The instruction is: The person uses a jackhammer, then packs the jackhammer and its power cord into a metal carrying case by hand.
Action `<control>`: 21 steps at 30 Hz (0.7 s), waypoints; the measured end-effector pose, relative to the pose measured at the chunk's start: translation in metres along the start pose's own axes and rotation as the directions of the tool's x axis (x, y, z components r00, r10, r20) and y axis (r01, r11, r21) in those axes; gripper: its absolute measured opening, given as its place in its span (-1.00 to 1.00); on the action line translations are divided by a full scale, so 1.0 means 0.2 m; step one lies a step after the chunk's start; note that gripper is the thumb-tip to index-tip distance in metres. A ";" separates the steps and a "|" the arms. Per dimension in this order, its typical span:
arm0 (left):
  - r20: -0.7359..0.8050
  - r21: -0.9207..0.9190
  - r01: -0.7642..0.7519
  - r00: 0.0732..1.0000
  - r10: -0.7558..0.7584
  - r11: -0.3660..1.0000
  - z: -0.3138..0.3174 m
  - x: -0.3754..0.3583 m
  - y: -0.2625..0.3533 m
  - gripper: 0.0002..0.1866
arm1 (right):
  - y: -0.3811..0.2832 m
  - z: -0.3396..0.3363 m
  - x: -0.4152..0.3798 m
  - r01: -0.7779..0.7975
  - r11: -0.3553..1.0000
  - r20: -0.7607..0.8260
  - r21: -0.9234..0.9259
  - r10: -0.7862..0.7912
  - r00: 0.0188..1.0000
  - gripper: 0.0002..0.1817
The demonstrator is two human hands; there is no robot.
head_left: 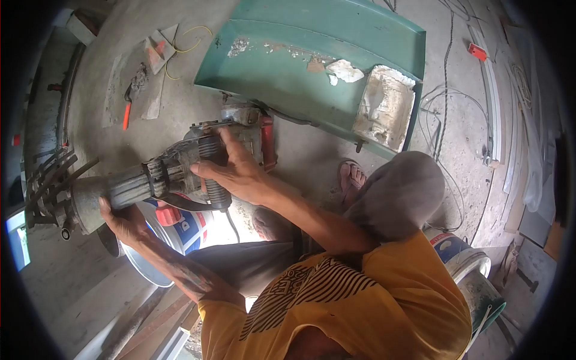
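A heavy, dirty power tool, which looks like a demolition hammer (129,187), lies across in front of me with its wide grey end to the left. My left hand (125,223) supports that end from below, its thumb up against the side and the other fingers mostly hidden. My right hand (235,171) is around the black ribbed handle (211,150) near the tool's middle. Beyond the right hand, a red grip (267,143) shows at the rear. A white and blue bucket (195,231) stands beneath the tool, with a red part (168,214) just above it.
An open green metal case (270,75) with debris and a crusted tray (387,108) lies ahead. An orange-handled tool (126,115) rests on the floor at left. Cables (445,120) run along the right. Metal prongs (48,186) stand at far left, and buckets (474,264) at right.
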State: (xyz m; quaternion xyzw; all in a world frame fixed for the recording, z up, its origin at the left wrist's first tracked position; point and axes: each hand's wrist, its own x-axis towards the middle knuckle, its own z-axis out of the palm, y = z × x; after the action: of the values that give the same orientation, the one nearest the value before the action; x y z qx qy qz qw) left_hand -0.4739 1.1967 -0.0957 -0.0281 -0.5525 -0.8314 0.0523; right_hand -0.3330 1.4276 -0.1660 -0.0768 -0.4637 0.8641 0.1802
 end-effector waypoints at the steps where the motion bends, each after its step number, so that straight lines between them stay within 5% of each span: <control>1: -0.033 -0.016 -0.005 0.999 0.004 1.000 0.00 0.02 -0.01 -0.43 | 0.03 -0.01 0.02 0.140 0.978 -0.017 -0.156 -0.144 0.989 -0.53; 5: -0.013 0.012 -0.025 1.000 0.025 1.000 0.07 0.08 -0.04 -0.46 | 0.02 0.01 0.09 -0.047 0.994 -0.013 0.097 0.049 0.999 -0.53; 13: 0.030 -0.008 -0.016 0.999 0.016 1.000 0.19 0.09 -0.08 -0.55 | -0.08 -0.02 0.16 -0.256 0.949 0.051 0.182 0.251 0.967 -0.51; 21: 0.031 0.115 -0.070 0.997 0.067 0.991 0.22 -0.01 -0.03 -0.52 | -0.18 -0.10 0.13 -0.301 0.922 -0.003 0.245 0.311 0.950 -0.55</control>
State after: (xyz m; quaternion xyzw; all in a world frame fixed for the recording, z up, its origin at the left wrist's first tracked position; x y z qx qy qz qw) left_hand -0.4737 1.2401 -0.0838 -0.0554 -0.5992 -0.7951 0.0750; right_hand -0.3418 1.4710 -0.1453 -0.1439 -0.3333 0.9298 0.0607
